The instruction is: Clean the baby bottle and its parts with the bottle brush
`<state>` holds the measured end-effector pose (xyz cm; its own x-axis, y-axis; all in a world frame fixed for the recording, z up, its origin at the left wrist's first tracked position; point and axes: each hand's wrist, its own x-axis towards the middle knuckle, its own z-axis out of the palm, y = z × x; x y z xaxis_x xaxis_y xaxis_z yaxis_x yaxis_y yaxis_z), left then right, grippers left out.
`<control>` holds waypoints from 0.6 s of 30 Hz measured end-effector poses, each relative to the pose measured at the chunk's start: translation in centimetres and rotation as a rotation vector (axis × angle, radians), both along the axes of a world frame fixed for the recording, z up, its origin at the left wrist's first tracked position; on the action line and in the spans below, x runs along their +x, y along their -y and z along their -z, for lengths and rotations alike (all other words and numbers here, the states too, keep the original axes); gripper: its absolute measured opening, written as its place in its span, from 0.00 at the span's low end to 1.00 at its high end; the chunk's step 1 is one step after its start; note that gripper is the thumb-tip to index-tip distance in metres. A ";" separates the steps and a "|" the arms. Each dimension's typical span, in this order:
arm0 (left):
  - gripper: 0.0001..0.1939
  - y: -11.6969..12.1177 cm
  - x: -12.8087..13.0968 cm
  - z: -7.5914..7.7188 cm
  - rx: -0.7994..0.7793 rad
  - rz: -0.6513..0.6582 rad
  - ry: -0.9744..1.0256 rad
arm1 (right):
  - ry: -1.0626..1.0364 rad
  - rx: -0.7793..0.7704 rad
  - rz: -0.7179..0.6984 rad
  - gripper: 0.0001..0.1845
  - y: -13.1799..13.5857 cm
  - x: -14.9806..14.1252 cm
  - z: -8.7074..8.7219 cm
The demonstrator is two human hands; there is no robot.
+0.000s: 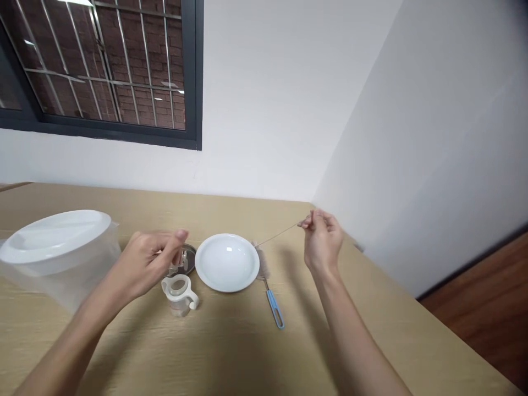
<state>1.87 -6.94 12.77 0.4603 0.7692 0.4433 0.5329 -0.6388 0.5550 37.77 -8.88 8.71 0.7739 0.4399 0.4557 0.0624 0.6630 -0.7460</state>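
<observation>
My right hand (322, 239) is raised over the right side of the table. Its fingertips pinch one end of a thin wire-like strand (278, 235), which slants down left toward the bristles of a bottle brush (273, 302) with a blue handle. My left hand (154, 258) hovers with its fingers curled in; whatever they hold, if anything, is hidden. Below it lies a dark round dish (190, 259) with small clear pieces, partly covered by the hand. Just in front stands a small clear cup (180, 297) with a white two-handled ring. A white bowl (226, 263) sits between my hands.
A large translucent container (78, 269) with a white lid stands at the left of the wooden table (231, 352). Behind the table are a white wall and a barred window (111, 66). The table's right edge runs along the right wall.
</observation>
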 end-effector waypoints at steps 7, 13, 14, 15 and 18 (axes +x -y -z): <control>0.31 2.8 -4.3 5.2 -0.070 -0.129 0.156 | -0.023 -0.399 -0.229 0.18 -1.2 1.3 7.5; 0.33 5.9 -5.7 10.0 -0.164 -0.252 0.246 | 0.137 -0.624 -0.401 0.20 -1.2 -0.6 10.2; 0.34 6.3 -5.9 10.8 -0.184 -0.281 0.254 | 0.170 -0.653 -0.409 0.20 -1.1 -0.8 10.4; 0.34 6.6 -6.0 11.5 -0.205 -0.303 0.260 | 0.205 -0.680 -0.413 0.20 -1.1 -0.9 10.5; 0.34 7.0 -6.5 13.1 -0.245 -0.343 0.271 | 0.324 -0.748 -0.404 0.20 -0.7 -0.9 10.5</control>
